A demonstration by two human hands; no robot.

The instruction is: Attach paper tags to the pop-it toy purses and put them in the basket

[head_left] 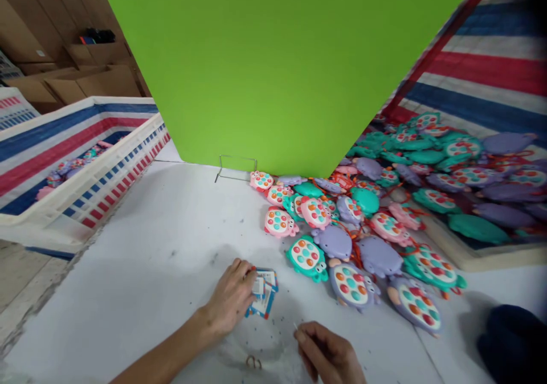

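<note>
My left hand [233, 299] rests on the white table, its fingers curled over a small stack of blue-and-white paper tags [264, 293]. My right hand [327, 351] is at the bottom edge, thumb and forefinger pinched together on something thin and pale that I cannot make out. Just right of the tags lies a pile of plastic turtle toys [342, 224] in teal, pink and purple with coloured buttons. The nearest one is a teal turtle [306, 257].
A big green panel [277, 70] stands at the back on a wire stand [236, 167]. A striped white crate [85, 184] with more toys sits at the left. A striped bag [470, 162] full of turtles lies at the right. A small ring [253, 362] lies near my hands.
</note>
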